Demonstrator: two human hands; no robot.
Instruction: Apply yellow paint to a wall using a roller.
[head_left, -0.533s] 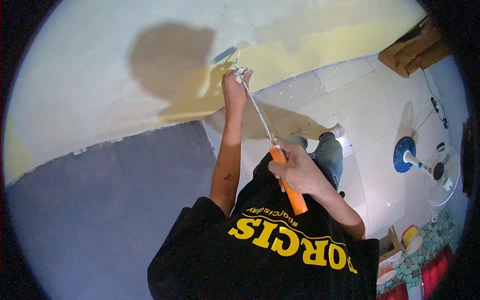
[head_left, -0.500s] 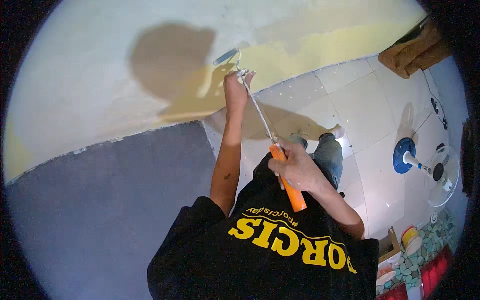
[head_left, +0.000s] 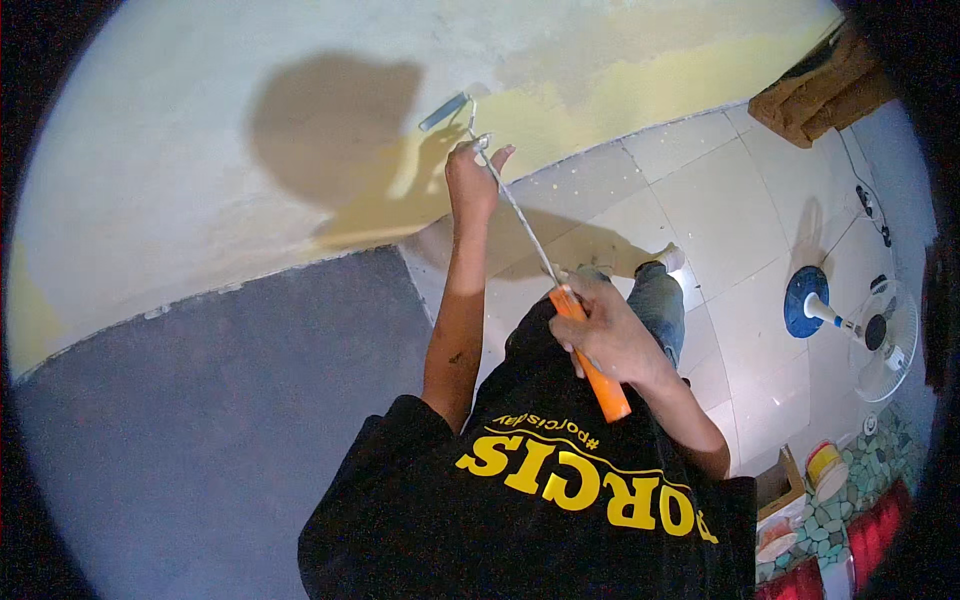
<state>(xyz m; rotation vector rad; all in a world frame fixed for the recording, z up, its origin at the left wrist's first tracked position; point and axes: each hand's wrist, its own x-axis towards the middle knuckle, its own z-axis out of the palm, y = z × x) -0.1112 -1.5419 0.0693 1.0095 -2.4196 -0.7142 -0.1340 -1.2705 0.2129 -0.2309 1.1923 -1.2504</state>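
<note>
A long paint roller [head_left: 527, 223] with an orange handle and a thin metal rod is in both my hands. My right hand [head_left: 606, 330] wraps round the orange handle near my chest. Farther up, my left hand [head_left: 474, 183] is closed round the rod close to the bend, its thumb sticking out. The small bluish-grey roller head [head_left: 443, 111] is at the wall [head_left: 560, 60], which is pale with yellow patches. Whether the head touches the surface I cannot tell. Shadows of my head and arm fall on the wall beside it.
A dark grey surface [head_left: 230, 420] lies at the left, below the wall's edge. Light floor tiles [head_left: 720, 220] with paint specks spread to the right. A standing fan [head_left: 808, 302] with a blue base, a brown covered object [head_left: 825, 85], a cable and a yellow-white tub [head_left: 826, 470] are on the right.
The roller head has shifted slightly left and the handle's lower end slightly right, tilting the roller a little more. Both hands keep their hold. The whole view has shifted slightly.
</note>
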